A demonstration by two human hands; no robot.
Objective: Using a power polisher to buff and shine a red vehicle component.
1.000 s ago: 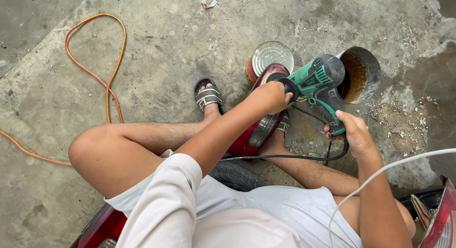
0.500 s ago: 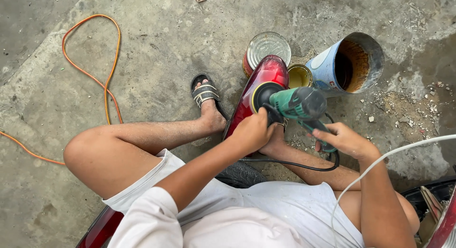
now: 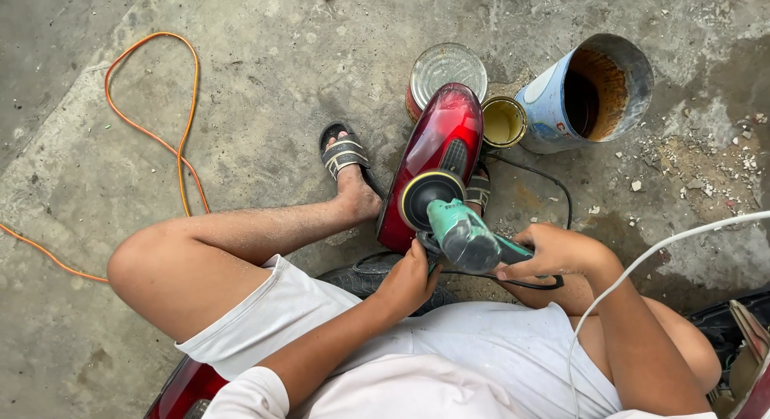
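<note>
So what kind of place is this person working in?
Probably an informal outdoor repair spot: bare, stained concrete ground, a red vehicle tail-light lens under a green power polisher, old rusty paint cans and an orange extension cord.

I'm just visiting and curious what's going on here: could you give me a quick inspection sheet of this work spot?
Surface: rough concrete floor, stained, with grit at right.
Job's things: green polisher, its round pad on a glossy red lamp cover.
Clutter: lidded tin, small open tin, big rusty can on its side.
Hands: left hand and right hand both grip the polisher.
Cables: orange cord, black cord, white cable.
Surroundings: another red part at bottom left.
</note>
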